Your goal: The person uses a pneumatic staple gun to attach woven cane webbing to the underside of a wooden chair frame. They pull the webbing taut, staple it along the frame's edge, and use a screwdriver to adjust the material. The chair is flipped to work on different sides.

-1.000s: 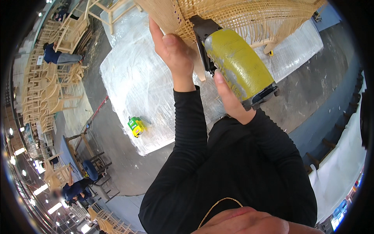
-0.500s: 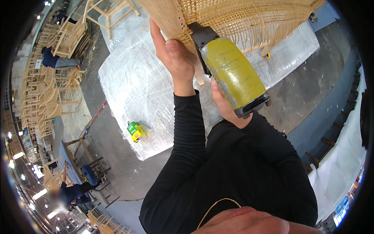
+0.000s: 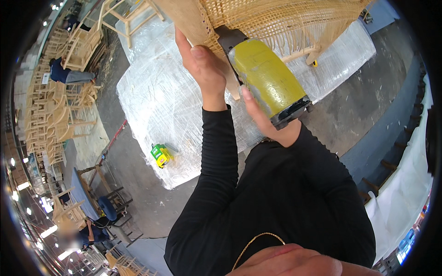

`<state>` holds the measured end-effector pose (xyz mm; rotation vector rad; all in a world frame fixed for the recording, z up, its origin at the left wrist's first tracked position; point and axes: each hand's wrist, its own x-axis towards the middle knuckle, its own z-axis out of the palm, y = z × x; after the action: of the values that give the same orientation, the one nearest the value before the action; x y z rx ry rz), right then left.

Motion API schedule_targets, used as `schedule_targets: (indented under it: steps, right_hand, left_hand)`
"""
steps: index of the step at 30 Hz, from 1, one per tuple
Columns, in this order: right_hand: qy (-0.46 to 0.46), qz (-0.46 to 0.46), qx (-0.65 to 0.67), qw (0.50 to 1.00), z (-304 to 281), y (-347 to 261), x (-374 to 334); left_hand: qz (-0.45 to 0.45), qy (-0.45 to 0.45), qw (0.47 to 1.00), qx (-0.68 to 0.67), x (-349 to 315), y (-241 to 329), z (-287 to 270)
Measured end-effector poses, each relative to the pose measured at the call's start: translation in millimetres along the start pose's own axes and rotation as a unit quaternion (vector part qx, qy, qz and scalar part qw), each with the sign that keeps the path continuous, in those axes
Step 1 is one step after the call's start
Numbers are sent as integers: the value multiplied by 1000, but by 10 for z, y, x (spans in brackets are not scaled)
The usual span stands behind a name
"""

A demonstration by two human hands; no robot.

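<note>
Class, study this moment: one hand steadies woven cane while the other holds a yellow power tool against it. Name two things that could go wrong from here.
1. The left hand presses the woven cane panel right beside the nose of the yellow tool; a slip might catch those fingers.
2. The right hand grips only the tool's lower end, so it could twist off line and possibly tear the loose cane strands.

Work surface point(image 3: 152, 96), frame centre-left to upper right: big slab wrapped in clear plastic film, standing on grey concrete floor point(image 3: 138, 202). Small green-and-yellow box point(image 3: 160, 154) lies near its lower-left edge. Pale wooden frame legs point(image 3: 301, 51) rest on it, upper right.
</note>
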<state>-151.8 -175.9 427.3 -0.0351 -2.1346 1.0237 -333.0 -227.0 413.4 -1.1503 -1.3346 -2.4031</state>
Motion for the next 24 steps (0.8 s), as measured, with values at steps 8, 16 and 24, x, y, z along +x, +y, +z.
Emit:
schedule_targets:
  steps: [8,16,24]
  right_hand:
    - [-246,146,56,957,-785,515,-628]
    - [-487,382,-276,735,-1732,1395,-1950]
    - [-487,396,-259,734,-2494,2315,-1644]
  left_hand:
    - [-8,39,997,71,-45,-2,-12]
    - [-34,62,995,75,-92,-23,-15]
    - [-53,105,990,76,-278,-138,-142]
